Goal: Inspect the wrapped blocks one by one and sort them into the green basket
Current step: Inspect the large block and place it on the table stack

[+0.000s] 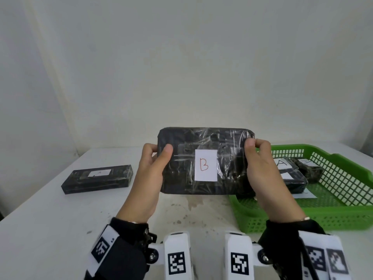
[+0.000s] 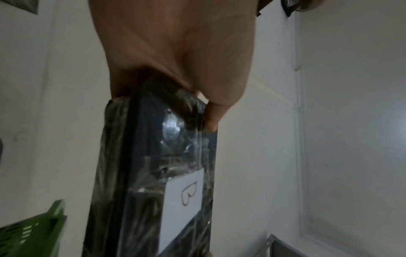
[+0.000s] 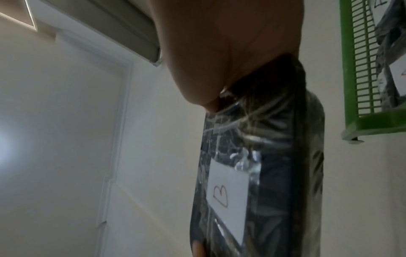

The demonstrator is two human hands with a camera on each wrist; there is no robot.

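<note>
- The left hand [image 1: 150, 174] and right hand [image 1: 262, 170] each grip 1 end of the wrapped block [image 1: 187, 158], thumbs in front, fingers curled behind.
- The block is held upright above the surface [image 1: 50, 219], its B label [image 1: 205, 165] facing the person.
- At right, the green basket [image 1: 331, 217] holds other wrapped blocks [image 1: 292, 180].
- Far left, another block [image 1: 97, 178] lies on the surface.

A plain indoor sorting station, more a lab or test room than a home. A white table [image 1: 50, 219], stained near its middle, stands against a bare white wall [image 1: 181, 57]. A green plastic mesh basket [image 1: 343, 215] sits at right; letter-labelled wrapped blocks [image 1: 97, 178] lie about.
</note>
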